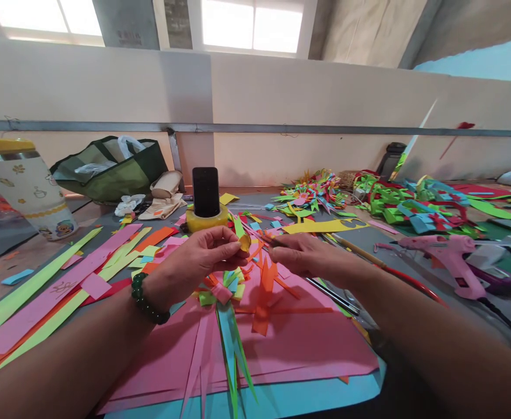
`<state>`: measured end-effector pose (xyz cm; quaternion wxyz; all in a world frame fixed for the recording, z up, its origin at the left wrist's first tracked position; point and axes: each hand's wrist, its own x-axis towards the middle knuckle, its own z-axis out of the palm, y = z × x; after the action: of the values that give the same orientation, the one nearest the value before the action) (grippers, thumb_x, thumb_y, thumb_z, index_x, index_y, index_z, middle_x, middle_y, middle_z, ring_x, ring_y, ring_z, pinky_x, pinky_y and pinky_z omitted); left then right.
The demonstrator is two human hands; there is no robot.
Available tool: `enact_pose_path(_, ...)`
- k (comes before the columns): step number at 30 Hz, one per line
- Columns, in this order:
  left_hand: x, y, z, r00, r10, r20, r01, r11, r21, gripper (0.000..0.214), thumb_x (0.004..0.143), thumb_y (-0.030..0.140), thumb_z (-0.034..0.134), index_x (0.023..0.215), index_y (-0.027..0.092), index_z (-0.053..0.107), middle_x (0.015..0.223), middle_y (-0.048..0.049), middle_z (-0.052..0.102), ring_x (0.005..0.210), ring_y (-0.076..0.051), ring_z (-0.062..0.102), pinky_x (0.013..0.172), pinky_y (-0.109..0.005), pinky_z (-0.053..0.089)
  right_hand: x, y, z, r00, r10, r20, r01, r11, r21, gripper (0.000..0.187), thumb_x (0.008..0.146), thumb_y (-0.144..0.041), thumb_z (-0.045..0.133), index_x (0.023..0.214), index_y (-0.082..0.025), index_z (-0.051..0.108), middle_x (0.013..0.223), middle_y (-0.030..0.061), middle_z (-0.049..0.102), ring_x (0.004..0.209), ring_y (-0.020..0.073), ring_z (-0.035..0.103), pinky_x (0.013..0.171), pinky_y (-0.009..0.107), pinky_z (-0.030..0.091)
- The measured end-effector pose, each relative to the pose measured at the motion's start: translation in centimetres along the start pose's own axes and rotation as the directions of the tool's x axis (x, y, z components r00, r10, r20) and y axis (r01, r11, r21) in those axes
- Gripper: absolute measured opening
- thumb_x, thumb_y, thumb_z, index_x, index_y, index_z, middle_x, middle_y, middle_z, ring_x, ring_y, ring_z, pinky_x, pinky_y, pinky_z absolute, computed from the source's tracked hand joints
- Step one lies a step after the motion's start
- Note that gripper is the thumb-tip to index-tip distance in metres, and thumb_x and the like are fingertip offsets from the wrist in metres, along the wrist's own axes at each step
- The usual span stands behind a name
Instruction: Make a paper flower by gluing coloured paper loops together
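Observation:
My left hand, with a dark green bead bracelet at the wrist, pinches a small yellow paper piece between thumb and fingertips. Just to its right, my right hand is closed on a slim dark pointed tool aimed at the yellow piece; its exact kind is not clear. Below my left hand sits a cluster of folded coloured paper with long blue, green and pink paper strips hanging from it. Orange paper strips lie on the pink paper sheets.
A phone stands upright at a yellow tape roll. Long paper strips and a patterned tumbler are left. A pink glue gun and a red-handled tool lie right. Finished-looking paper bundles are behind.

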<state>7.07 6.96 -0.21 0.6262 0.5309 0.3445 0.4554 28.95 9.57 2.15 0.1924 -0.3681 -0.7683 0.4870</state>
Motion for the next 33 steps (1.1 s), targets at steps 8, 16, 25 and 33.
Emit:
enact_pose_path(8, -0.7, 0.3, 1.5, 0.996, -0.034, -0.082, 0.037, 0.999, 0.036, 0.02, 0.073, 0.028, 0.075, 0.071, 0.016, 0.06, 0.067, 0.0038, 0.059, 0.064, -0.007, 0.056, 0.062, -0.017, 0.042, 0.9, 0.2, 2.4, 0.96, -0.057, -0.273, 0.093, 0.988, 0.121, 0.033, 0.07, -0.043, 0.07, 0.082, -0.014, 0.064, 0.053, -0.0078, 0.039, 0.047, 0.0047, 0.027, 0.045, 0.023, 0.019)
enact_pose_path(16, -0.8, -0.2, 1.7, 0.995, 0.014, -0.097, -0.013, 1.0, 0.008, 0.022, 0.069, 0.03, 0.078, 0.072, 0.016, 0.061, 0.067, 0.0039, 0.059, 0.064, -0.007, 0.056, 0.061, -0.017, 0.043, 0.9, 0.0, 2.6, 0.965, -0.003, -0.263, 0.07, 0.966, 0.248, 0.023, 0.066, -0.034, 0.068, 0.072, -0.014, 0.059, 0.055, -0.0078, 0.041, 0.045, 0.0027, 0.026, 0.042, 0.022, 0.017)
enact_pose_path(25, -0.8, 0.3, 1.8, 0.997, 0.005, -0.072, -0.005, 1.0, -0.012, 0.022, 0.069, 0.03, 0.078, 0.071, 0.016, 0.061, 0.067, 0.0036, 0.059, 0.063, -0.008, 0.055, 0.058, -0.017, 0.043, 0.5, -0.1, 1.9, 0.991, -0.039, -0.128, 0.054, 0.991, 0.119, 0.032, 0.071, -0.041, 0.068, 0.061, -0.015, 0.053, 0.049, -0.0083, 0.034, 0.044, 0.0034, 0.024, 0.042, 0.023, 0.014)
enact_pose_path(33, -0.8, 0.0, 1.6, 0.999, -0.041, 0.026, 0.04, 0.999, 0.035, 0.017, 0.074, 0.028, 0.074, 0.073, 0.014, 0.064, 0.068, 0.0024, 0.057, 0.065, -0.007, 0.053, 0.061, -0.016, 0.042, 0.4, -0.1, 2.1, 0.957, -0.115, -0.266, 0.134, 0.99, 0.053, 0.036, 0.072, -0.05, 0.067, 0.072, -0.015, 0.06, 0.053, -0.0075, 0.037, 0.048, 0.0053, 0.027, 0.044, 0.023, 0.018)
